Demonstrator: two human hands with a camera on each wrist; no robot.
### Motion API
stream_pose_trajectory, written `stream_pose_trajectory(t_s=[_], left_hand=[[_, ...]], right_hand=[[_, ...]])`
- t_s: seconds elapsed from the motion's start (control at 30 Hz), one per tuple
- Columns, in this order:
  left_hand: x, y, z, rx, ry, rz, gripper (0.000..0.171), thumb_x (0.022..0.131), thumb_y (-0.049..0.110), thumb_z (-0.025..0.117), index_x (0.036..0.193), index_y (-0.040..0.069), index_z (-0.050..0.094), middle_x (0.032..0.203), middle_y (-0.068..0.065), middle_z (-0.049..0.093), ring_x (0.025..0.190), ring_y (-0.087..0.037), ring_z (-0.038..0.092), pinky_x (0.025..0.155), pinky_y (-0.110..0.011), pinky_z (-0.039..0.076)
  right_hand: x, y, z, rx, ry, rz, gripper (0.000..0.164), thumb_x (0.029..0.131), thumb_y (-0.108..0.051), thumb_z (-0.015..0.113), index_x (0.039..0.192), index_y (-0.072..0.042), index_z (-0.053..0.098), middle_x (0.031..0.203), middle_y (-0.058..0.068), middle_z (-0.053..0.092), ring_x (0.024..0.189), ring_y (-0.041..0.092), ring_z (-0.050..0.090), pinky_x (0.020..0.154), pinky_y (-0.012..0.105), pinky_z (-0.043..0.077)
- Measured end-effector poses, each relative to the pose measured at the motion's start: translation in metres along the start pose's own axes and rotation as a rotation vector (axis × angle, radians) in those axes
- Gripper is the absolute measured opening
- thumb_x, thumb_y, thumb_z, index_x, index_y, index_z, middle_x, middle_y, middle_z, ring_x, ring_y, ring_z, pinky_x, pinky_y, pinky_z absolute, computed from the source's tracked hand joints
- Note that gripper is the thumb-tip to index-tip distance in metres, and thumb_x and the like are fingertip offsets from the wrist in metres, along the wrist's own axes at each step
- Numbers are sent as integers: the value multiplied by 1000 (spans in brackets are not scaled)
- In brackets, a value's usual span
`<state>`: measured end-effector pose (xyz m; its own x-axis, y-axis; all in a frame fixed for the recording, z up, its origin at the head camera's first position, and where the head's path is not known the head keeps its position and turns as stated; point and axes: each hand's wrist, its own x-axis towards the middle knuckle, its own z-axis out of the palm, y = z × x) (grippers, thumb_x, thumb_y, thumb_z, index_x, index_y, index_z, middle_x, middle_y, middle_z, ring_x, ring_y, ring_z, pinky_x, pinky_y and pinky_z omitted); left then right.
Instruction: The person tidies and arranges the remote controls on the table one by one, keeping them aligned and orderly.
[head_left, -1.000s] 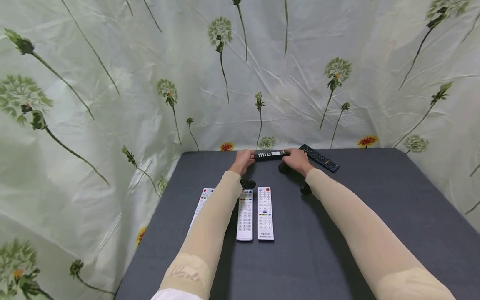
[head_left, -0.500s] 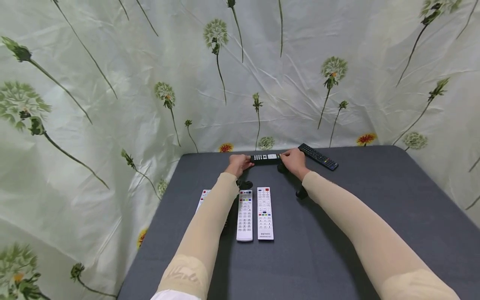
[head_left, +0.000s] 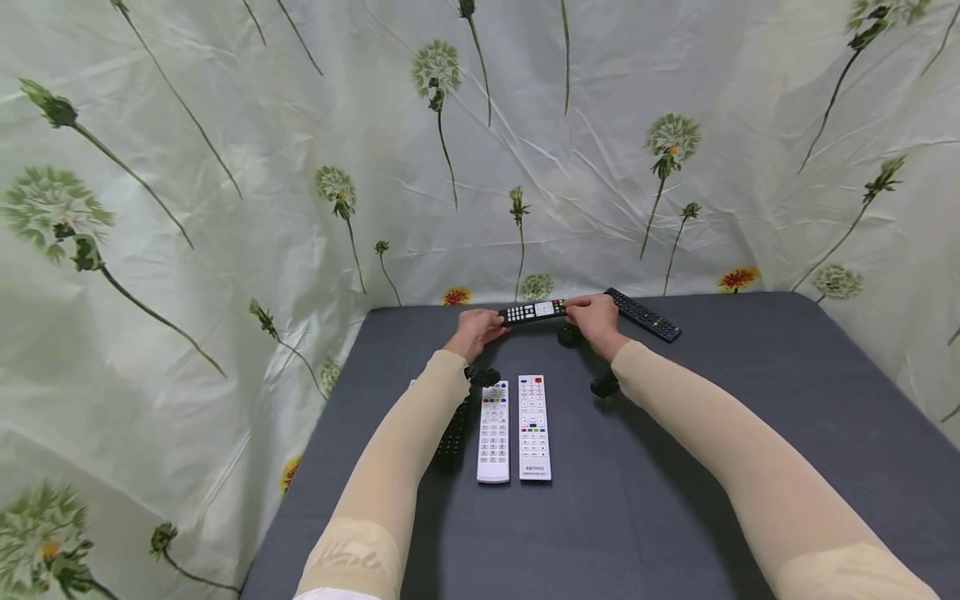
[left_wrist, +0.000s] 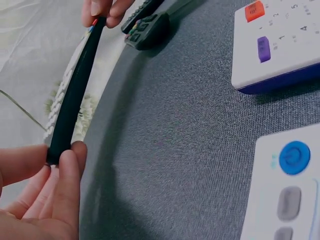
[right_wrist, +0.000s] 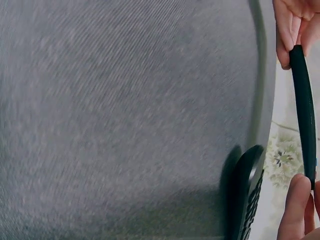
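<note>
Both hands hold one black remote control crosswise near the far edge of the table. My left hand pinches its left end between thumb and fingers. The other end, with coloured buttons, is pinched by my right hand. In the left wrist view the remote appears side-on, above the tabletop, its keys turned away from that camera. Fingertips of both hands sit at its ends in the right wrist view, the left hand at top and the right hand at bottom.
Another black remote lies slantwise beside my right hand. Two white remotes lie side by side mid-table. A further black remote is partly covered by my left forearm. Flower-patterned cloth hangs behind the grey table.
The held remote has turned its keys more toward the head camera, and its right end now sits higher. My left forearm has shifted left, uncovering more of the black remote under it.
</note>
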<state>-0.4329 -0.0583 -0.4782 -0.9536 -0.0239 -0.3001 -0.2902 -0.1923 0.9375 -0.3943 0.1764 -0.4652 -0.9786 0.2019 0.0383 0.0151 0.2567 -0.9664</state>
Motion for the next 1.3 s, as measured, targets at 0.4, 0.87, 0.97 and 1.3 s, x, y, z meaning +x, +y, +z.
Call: stream_pose_trajectory(t_s=[0.4, 0.87, 0.97, 1.3], left_hand=[[-17, 12, -5, 29, -163, 28, 48, 92, -9, 66, 139, -2, 57, 134, -21, 57, 103, -29, 69, 97, -38, 53], [-50, 9, 0, 154, -407, 30, 42, 94, -8, 64, 136, -4, 60, 124, -23, 61, 105, -32, 69, 101, -45, 50], [-54, 6, 1, 195, -451, 34, 38, 94, -6, 64, 132, -4, 62, 123, -20, 64, 102, -28, 69, 99, -44, 52], [-71, -4, 12, 320, -572, 60, 32, 98, 6, 65, 130, 0, 66, 118, -14, 69, 104, -26, 69, 90, -37, 57]], right_hand=[[0, -17, -11, 271, -31, 98, 34, 98, 0, 62, 131, 5, 64, 119, 20, 62, 84, 18, 70, 96, 42, 54], [-1, -33, -40, 372, -183, 185, 39, 102, -5, 58, 140, 4, 56, 117, 12, 61, 91, 15, 67, 96, 34, 53], [-6, -35, -45, 361, -220, 175, 41, 102, -6, 59, 141, 5, 54, 125, 14, 58, 98, 18, 65, 95, 33, 54], [-17, -34, -58, 202, -410, 68, 41, 102, -10, 62, 137, 11, 55, 117, 15, 65, 89, 14, 68, 86, 31, 58]])
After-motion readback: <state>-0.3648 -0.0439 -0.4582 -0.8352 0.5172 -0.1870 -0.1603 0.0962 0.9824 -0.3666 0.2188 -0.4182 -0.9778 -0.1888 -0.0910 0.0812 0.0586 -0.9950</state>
